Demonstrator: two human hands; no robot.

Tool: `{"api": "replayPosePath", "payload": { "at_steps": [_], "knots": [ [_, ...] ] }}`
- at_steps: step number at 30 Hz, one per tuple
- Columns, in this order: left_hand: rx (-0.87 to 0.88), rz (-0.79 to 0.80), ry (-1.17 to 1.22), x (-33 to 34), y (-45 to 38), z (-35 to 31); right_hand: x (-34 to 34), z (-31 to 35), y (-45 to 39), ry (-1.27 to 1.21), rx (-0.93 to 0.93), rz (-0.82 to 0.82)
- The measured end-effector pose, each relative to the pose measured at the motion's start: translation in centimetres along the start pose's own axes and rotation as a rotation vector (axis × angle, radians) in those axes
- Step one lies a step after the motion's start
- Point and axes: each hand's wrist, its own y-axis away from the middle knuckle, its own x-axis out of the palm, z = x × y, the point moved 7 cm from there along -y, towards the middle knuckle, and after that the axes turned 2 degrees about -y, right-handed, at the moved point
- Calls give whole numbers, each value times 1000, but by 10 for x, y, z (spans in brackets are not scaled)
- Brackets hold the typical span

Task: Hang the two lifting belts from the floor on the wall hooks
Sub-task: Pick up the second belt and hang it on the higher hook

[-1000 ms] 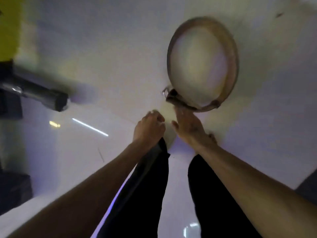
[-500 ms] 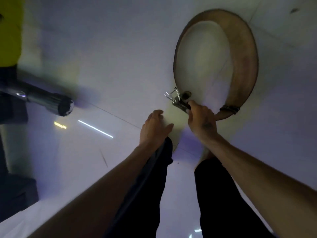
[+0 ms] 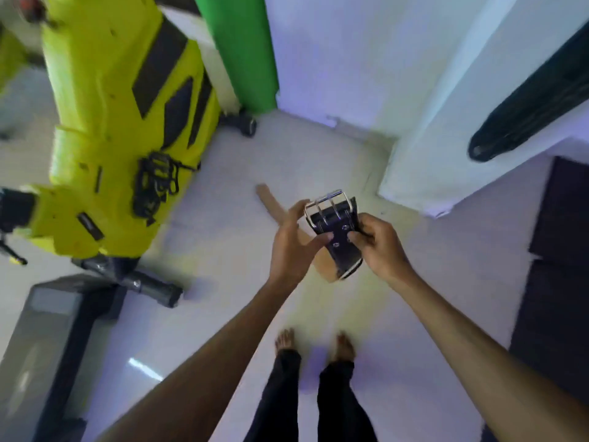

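Observation:
A lifting belt, black outside and tan inside, is held up in front of me above the white floor. Its steel double-prong buckle points away from me, and its tan tail sticks out to the upper left. My right hand grips the belt's right edge just behind the buckle. My left hand pinches the left edge, thumb on the black face and fingers by the buckle. A second long black belt hangs against the white wall at the upper right; its hook is out of view.
A yellow gym machine with a black foot bar fills the left. A green post stands behind it. A white wall corner juts out ahead on the right. Dark floor mats lie at the right, a grey box at the lower left.
The belt lay as a loop on the floor and my right hand took its buckle end. Now I stand upright with the belt lifted and both hands on it.

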Motion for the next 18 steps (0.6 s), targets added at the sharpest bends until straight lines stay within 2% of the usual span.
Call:
{"api": "replayPosePath", "payload": {
  "at_steps": [3,7,12,18],
  "knots": [
    [170,-1,50,-24,20,-100,-38,87,41,-175,-84,-52],
    [313,88,79,-50,40,-203,-71,180,91,-248,-202,-95],
    [570,84,167,-83,97,-320,-121,282,165,-198,-372,-213],
    [801,88,282,-92,167,-453,-192,376,253,-175,-514,-433]
  ]
}}
